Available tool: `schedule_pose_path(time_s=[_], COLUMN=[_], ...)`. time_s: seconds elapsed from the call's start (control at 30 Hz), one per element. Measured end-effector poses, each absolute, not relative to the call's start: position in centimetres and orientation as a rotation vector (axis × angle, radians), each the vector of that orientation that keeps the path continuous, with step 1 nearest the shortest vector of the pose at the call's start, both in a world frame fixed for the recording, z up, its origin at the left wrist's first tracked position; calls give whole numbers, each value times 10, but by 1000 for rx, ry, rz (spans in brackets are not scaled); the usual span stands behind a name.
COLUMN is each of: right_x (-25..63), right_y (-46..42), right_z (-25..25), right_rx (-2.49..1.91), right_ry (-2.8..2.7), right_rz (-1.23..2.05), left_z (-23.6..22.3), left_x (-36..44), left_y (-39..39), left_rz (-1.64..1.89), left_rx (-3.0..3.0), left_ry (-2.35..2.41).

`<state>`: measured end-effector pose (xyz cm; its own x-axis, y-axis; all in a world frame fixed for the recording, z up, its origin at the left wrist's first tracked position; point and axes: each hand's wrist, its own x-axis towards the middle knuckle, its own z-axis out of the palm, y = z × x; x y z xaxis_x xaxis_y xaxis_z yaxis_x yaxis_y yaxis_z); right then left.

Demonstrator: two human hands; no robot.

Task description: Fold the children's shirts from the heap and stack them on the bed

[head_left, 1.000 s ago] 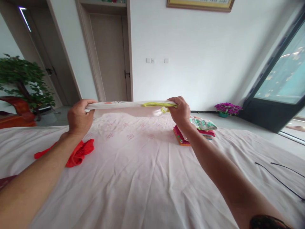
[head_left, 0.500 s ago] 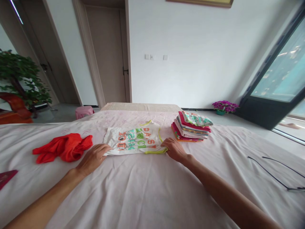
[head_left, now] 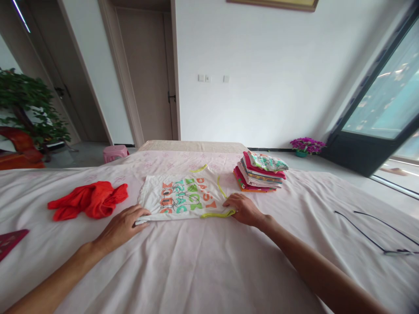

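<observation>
From my remote view, both hands were narrowed on the near edge of a white shirt (head_left: 183, 198), which lay spread on a pale sheet (head_left: 196, 270) in the middle of the view. The left hand (head_left: 126, 223) had its fingers over the near left corner and its thumb below, pinching the fabric. The right hand (head_left: 245, 210) had its fingertips drawn close together on the shirt's right end, beside the yellow-green trim (head_left: 218, 214); its thumb I could not make out clearly.

Between the hands I saw orange, green and teal lettering with a line drawing, turned sideways on the shirt. More yellow-green trim edged its far right part.

Just beyond the right hand stood a stack of folded clothes (head_left: 260, 178), with a patterned white piece on top of a deep pink one. A crumpled red garment (head_left: 93, 201) lay beyond the left hand, apart from the shirt. At the far left of the sheet I had a maroon item (head_left: 12, 242), partly cut off, and at the right some thin-armed glasses (head_left: 360, 232).

Past the sheet were a pink stool (head_left: 116, 152), a leafy plant (head_left: 29, 98) on the left, and purple flowers (head_left: 307, 145) in a green pot near the wall (head_left: 262, 65).
</observation>
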<state>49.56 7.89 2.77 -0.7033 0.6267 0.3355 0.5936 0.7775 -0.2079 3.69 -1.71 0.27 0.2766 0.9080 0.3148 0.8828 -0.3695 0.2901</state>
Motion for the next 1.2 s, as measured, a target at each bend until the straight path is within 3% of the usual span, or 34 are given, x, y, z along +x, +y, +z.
schedule_pose_path(time_s=[0.23, 0.5, 0.63, 0.77, 0.93, 1.2], right_x=[505, 520, 523, 529, 514, 415], right_y=[76, 58, 43, 39, 64, 133], right_z=[26, 35, 40, 51, 70, 52], right_rx=[-934, -828, -823, -878, -1096, -1428], right_ry=[-2476, -2542, -2664, -2701, -2393, -2466], right_rz=[208, 259, 230, 413, 654, 232], left_z=[12, 13, 15, 29, 55, 27], left_x=[36, 32, 32, 31, 41, 117], left_y=[-27, -54, -62, -61, -24, 82], left_rz=[820, 759, 650, 377, 324, 540], left_rx=[2419, 2353, 2352, 2276, 2137, 2117], left_ry=[1667, 1604, 1533, 1431, 1603, 1911])
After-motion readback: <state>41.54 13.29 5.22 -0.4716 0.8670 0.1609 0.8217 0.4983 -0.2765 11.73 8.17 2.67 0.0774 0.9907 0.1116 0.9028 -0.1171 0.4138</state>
